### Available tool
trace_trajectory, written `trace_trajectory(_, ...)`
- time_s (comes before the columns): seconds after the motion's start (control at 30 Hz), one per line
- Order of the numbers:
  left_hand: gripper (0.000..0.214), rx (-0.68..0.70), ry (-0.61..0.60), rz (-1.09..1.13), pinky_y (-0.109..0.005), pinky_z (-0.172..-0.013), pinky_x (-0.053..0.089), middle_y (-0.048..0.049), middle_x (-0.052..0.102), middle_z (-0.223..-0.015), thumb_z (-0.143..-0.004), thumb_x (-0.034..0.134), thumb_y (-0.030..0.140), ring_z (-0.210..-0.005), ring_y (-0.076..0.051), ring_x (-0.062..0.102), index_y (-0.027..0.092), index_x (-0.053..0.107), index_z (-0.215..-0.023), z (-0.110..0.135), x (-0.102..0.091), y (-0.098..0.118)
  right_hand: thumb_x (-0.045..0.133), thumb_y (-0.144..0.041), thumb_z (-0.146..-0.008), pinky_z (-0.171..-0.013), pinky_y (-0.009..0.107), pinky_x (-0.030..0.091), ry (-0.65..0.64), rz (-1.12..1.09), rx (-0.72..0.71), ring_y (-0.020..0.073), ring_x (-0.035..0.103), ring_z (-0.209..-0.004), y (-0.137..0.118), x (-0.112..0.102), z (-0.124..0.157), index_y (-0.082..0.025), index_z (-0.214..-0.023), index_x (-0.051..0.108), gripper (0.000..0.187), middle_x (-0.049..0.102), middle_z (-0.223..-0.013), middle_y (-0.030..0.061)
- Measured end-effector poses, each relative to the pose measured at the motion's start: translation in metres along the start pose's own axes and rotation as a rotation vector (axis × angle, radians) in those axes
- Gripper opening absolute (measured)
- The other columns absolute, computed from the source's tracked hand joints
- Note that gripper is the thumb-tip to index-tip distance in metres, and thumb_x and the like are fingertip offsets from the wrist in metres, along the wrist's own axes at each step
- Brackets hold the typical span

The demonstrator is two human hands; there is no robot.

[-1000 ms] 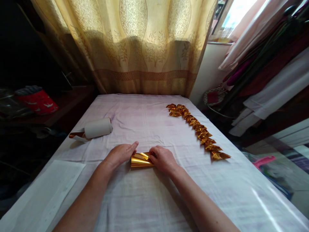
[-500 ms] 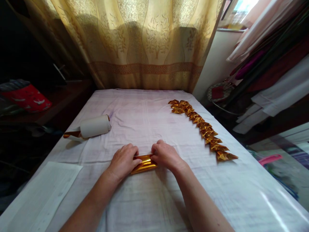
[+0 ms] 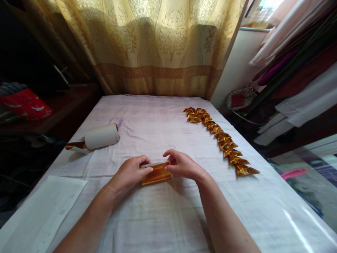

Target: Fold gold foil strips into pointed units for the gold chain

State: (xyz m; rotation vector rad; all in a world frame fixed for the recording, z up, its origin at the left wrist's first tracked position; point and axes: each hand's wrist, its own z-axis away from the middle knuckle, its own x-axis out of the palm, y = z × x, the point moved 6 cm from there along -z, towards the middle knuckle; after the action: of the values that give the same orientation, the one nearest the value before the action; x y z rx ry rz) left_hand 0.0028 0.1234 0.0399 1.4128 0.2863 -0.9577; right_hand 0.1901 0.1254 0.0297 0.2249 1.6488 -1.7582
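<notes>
A folded strip of gold foil is held just above the white cloth of the table, near its middle. My left hand pinches the strip's left end, fingers closed on it. My right hand pinches its right end between thumb and fingers. The strip stands on edge, with its pale back showing along the top.
A row of several folded gold foil pieces runs diagonally along the right side. A white roll with a gold foil tail lies at the left. A sheet of white paper sits at the near left corner. Curtains hang behind; clothes hang at right.
The gold strip was pressed flat on the cloth under both hands. Now both hands have lifted it slightly and turned it up on edge.
</notes>
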Motion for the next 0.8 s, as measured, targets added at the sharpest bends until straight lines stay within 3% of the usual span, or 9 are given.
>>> trace_trajectory(0.13,0.023,-0.015,0.014,0.047,-0.027,-0.064,0.040,0.0012,0.067,-0.073,-0.073,0.057,0.040,-0.070,-0.018,0.060,0.020,0.067,-0.077,0.003,-0.005,0.004,0.060,-0.022,-0.080,-0.055,0.020,0.034,-0.030,-0.117,-0.013,0.0096,0.049,-0.062,0.000,0.000,0.000,-0.018,-0.083,0.066,0.008,0.056,-0.066,-0.0047)
trace_trajectory(0.6,0.027,-0.004,0.017,0.057,-0.027,-0.061,0.038,0.0011,0.068,-0.070,-0.076,0.055,0.044,-0.066,-0.017,0.058,0.020,0.067,-0.075,0.003,-0.007,0.005,0.058,-0.015,-0.075,-0.054,0.019,0.035,-0.029,-0.245,0.005,0.0085,0.048,-0.059,-0.002,-0.001,-0.001,-0.017,-0.078,0.064,0.007,0.056,-0.064,-0.0050)
trace_trajectory(0.7,0.026,-0.005,-0.006,0.052,-0.027,-0.060,0.038,0.0007,0.069,-0.071,-0.077,0.055,0.042,-0.066,-0.017,0.059,0.020,0.068,-0.075,0.001,-0.001,0.003,0.058,-0.014,-0.074,-0.054,0.019,0.035,-0.036,-0.198,0.058,0.0089,0.050,-0.058,0.001,0.002,-0.001,-0.017,-0.077,0.065,0.009,0.059,-0.063,-0.0048)
trace_trajectory(0.8,0.022,-0.036,0.006,-0.060,-0.027,-0.062,0.039,0.0001,0.070,-0.074,-0.081,0.055,0.039,-0.070,-0.017,0.061,0.021,0.068,-0.078,-0.002,0.006,0.000,0.059,-0.015,-0.074,-0.055,0.020,0.035,-0.001,-0.009,0.169,0.0107,0.054,-0.061,0.005,0.002,-0.002,-0.019,-0.076,0.069,0.012,0.065,-0.064,-0.0035)
